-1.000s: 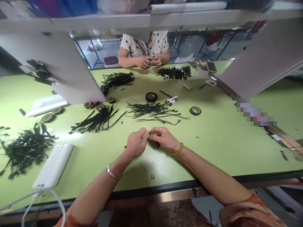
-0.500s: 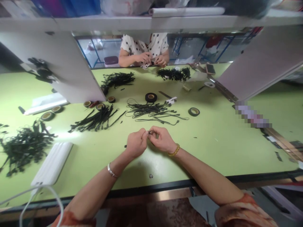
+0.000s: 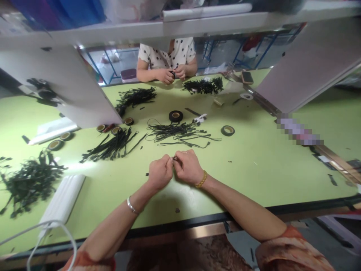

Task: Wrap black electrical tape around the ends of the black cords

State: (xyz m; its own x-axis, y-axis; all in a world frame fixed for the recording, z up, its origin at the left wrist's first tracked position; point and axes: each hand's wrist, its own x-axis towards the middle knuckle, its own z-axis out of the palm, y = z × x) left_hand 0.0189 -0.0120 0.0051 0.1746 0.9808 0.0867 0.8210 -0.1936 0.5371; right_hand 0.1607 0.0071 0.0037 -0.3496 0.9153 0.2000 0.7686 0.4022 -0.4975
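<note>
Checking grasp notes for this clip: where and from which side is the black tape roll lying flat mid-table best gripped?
Black tape roll: it lies flat, hole up, so come from above, probably fingers across the outer rim, or one inside the core. The cable pile crowds its near side.

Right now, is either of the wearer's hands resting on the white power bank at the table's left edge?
No, the left hand and right hand meet mid-table around a small black piece, apart from the white power bank.

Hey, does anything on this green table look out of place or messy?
Mostly tidy piles, but small black scraps lie loose on the green table near its front edge, away from the black cord bundle. Nothing looks damaged or spilled.
</note>
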